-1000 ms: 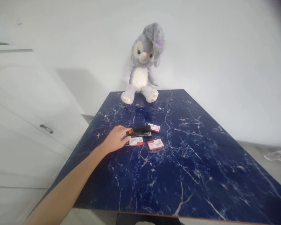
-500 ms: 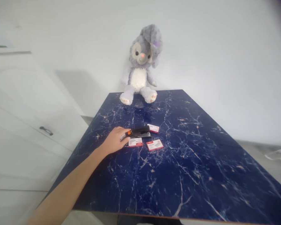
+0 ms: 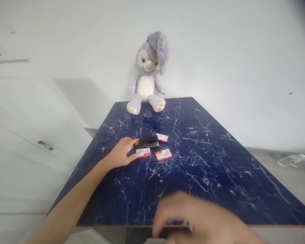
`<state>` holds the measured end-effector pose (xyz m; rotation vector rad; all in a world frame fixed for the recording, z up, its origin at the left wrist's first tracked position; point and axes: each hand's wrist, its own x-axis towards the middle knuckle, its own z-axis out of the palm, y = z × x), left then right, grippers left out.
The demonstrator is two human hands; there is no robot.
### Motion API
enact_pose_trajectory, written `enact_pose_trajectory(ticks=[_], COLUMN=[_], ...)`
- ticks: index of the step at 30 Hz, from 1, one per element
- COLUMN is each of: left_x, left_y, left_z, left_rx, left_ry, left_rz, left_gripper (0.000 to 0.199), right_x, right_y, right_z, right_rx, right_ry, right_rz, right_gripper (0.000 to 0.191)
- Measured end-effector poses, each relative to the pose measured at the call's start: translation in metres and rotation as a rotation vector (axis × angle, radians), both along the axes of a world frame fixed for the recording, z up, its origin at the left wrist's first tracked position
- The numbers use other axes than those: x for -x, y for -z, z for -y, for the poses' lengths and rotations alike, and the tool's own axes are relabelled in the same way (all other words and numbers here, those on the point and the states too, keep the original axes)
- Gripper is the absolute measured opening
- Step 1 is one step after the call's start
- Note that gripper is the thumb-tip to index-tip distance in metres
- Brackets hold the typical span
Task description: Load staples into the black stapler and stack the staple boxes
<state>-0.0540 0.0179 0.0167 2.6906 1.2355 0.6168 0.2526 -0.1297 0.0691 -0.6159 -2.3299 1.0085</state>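
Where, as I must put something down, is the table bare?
Bare: the table right of the three boxes out to its edge, and between boxes and plush toy. Crowded: left hand, stapler and boxes; right hand over the near edge.

The left hand [image 3: 122, 152] gripped the back end of a black stapler [image 3: 149, 140] with an orange patch, which lay on a dark blue marbled desk [image 3: 205, 169]. One red-and-white box [image 3: 143, 153] lay by the thumb, a second box [image 3: 163, 154] lay just to its right, and a third box [image 3: 162, 138] lay by the stapler's front end. The right hand [image 3: 190, 217], blurred and curled, hovered over the desk's near edge. A grey plush toy [image 3: 146, 86] sat at the far end, before a pale wall [image 3: 218, 61]
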Motion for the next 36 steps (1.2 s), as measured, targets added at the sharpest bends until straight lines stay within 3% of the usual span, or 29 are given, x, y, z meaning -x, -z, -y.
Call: enact_pose_trajectory(ticks=[2, 4, 7, 10, 13, 15, 21, 36], left_x=[-0.002, -0.005, -0.007, -0.007, -0.005, -0.002, 0.004, 0.009], left_y=[0.002, 0.006, 0.012, 0.013, 0.013, 0.013, 0.013, 0.015], left_z=[-0.001, -0.004, -0.008, -0.012, -0.014, -0.014, -0.02, -0.038], left_rx=[-0.014, -0.045, -0.066, -0.081, -0.069, -0.032, 0.054, 0.143], left_ry=[-0.027, -0.088, -0.165, -0.241, -0.258, -0.238, -0.155, -0.067], left_rz=[-0.001, 0.012, 0.027, 0.064, 0.119, 0.155, 0.226, 0.252], left_gripper=[0.057, 0.045, 0.038, 0.032, 0.024, 0.024, 0.029, 0.025], right_x=[-0.01, -0.017, -0.016, -0.006, 0.006, 0.012, 0.014, 0.0], right_y=[0.005, 0.019, 0.046, 0.067, 0.074, 0.074, 0.075, 0.065], right_z=[-0.053, -0.1, -0.139, -0.147, -0.152, -0.159, -0.178, -0.175], right_rx=[-0.05, -0.158, -0.187, -0.261, -0.29, -0.28, -0.255, -0.192], right_ry=[0.213, 0.521, 0.61, 0.577, 0.62, 0.613, 0.551, 0.468], right_rz=[0.05, 0.103, 0.112, 0.082, 0.067, 0.1, 0.11, 0.089], right_gripper=[0.025, 0.029, 0.03, 0.032, 0.019, 0.01, 0.01, 0.012])
